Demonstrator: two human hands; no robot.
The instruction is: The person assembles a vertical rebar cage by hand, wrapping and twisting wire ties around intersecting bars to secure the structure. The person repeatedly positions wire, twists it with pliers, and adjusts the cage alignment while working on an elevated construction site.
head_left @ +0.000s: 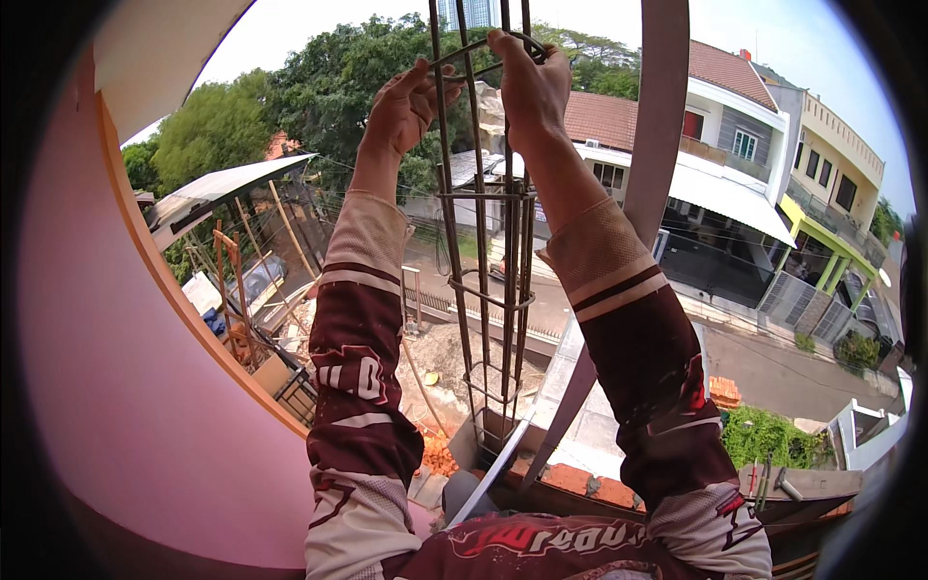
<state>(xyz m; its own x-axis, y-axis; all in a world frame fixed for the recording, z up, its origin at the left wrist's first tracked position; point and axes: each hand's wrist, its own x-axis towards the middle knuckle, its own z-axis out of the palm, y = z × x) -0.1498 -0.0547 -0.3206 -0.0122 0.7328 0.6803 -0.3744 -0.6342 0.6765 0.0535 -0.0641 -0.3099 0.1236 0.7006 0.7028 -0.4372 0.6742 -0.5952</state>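
Observation:
In front of me a tall column cage of thin steel rebars rises out of the top of the picture. Both my arms reach up to a bent steel stirrup that loops around the upright bars. My left hand has its fingers closed at the stirrup's left side. On the opposite side, my right hand grips the stirrup with thumb and fingers. Lower on the cage, another stirrup encircles the bars, with more beneath it.
A pink wall with an orange edge stands close on my left. Right of the cage runs a brown post. Below me are a brick wall top and loose orange rubble; the ground lies well below. Houses line the street.

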